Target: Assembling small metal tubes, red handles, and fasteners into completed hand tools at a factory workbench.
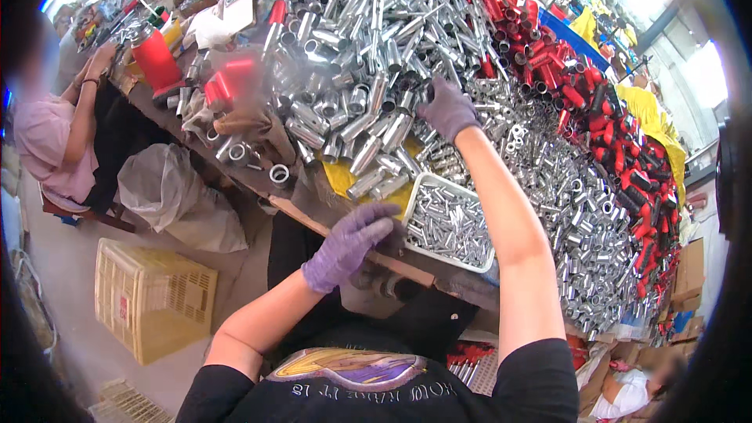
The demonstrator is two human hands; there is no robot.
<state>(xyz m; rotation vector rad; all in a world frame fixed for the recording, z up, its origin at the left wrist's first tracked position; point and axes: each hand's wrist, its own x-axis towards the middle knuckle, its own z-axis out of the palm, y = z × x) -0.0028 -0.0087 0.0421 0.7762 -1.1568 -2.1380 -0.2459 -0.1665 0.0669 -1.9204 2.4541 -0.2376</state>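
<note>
My left hand point(352, 244), in a purple glove, hovers at the table's front edge beside a white tray point(413, 244). Its fingers are stretched out and it holds nothing. The tray is filled with small silvery metal pins point(449, 223). My right hand point(450, 112), gloved in greyish purple, reaches past the tray into the heap of metal parts. Its fingers curl down among the pieces; whatever they grip is hidden. Close to its left lie shiny metal tubes point(397, 129), many with holes. Small metal fittings point(513, 137) are piled on its right.
Longer metal tubes point(376, 19) cover the far table. Red and black parts point(619, 141) line the right side. A red flask point(155, 56) stands at the left, near a person in a pink top point(55, 137). A yellow crate point(153, 298) and a whitish sack point(176, 196) are on the floor.
</note>
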